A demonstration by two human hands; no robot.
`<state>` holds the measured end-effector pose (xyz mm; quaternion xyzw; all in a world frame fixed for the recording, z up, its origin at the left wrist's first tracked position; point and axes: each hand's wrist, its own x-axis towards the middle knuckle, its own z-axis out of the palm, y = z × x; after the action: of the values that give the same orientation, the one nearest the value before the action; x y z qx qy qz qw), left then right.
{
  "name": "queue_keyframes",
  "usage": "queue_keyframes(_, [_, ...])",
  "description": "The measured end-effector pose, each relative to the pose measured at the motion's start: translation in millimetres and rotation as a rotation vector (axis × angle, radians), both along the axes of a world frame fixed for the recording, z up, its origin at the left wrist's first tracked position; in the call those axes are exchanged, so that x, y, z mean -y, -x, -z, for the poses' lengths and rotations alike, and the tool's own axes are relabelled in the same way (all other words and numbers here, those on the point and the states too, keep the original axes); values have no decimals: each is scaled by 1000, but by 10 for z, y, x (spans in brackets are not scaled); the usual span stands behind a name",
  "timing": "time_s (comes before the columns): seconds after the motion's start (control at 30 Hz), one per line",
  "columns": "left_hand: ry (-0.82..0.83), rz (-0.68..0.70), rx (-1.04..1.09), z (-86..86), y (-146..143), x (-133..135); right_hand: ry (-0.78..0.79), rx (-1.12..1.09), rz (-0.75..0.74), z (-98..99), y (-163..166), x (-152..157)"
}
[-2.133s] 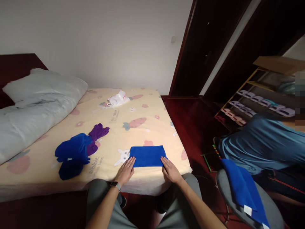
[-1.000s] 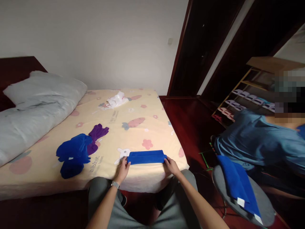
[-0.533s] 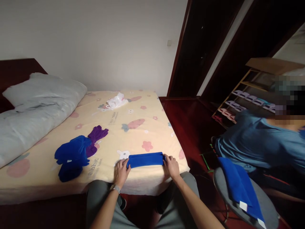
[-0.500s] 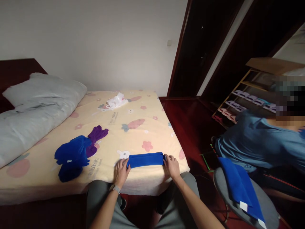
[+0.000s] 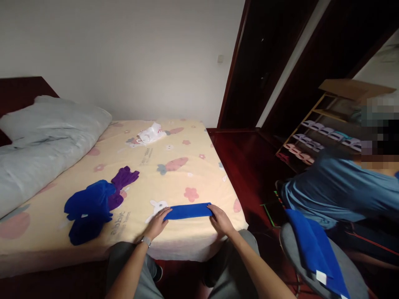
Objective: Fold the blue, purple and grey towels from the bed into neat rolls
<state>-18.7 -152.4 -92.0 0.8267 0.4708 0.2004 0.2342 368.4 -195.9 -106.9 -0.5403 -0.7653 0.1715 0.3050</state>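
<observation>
A blue towel (image 5: 188, 211), folded into a long narrow strip, lies crosswise near the front edge of the bed. My left hand (image 5: 158, 221) grips its left end, fingers on top and thumb at the near edge. At the right end, my right hand (image 5: 220, 218) is closed on the corner, with the fingertips partly hidden. The strip's upper face looks smooth. Left of my hands sits a crumpled blue cloth heap (image 5: 89, 203), and purple cloth (image 5: 124, 178) pokes out behind it.
A white plastic bag (image 5: 151, 133) lies farther back on the bed (image 5: 174, 182). Grey bedding (image 5: 52, 137) is piled at left. To my right, a grey chair (image 5: 289, 241) carries blue cloth (image 5: 321, 253); beside it a person in a blue shirt (image 5: 336, 187) bends near a shoe rack (image 5: 314, 112).
The lengthwise fold line and opening seen along the towel strip no longer show; its top is now smooth and a little narrower. Both hands remain at its ends. The view has shifted slightly.
</observation>
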Motion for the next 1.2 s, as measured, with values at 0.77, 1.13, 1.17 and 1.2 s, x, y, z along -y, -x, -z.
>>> queue_keyframes(0.77, [-352, -35, -154, -164, -95, -89, -59, 204, 11, -309, -5, -136])
queue_keyframes(1.13, [-355, 125, -201, -8, -36, -273, -28, 205, 0, -154, -84, -280])
queue_keyframes(1.17, [-340, 111, -194, -31, -48, -284, -13, 190, 5, -194, -83, -291])
queue_keyframes(1.2, [-325, 94, -187, -65, -63, -292, 2, 165, 5, -241, -88, -295])
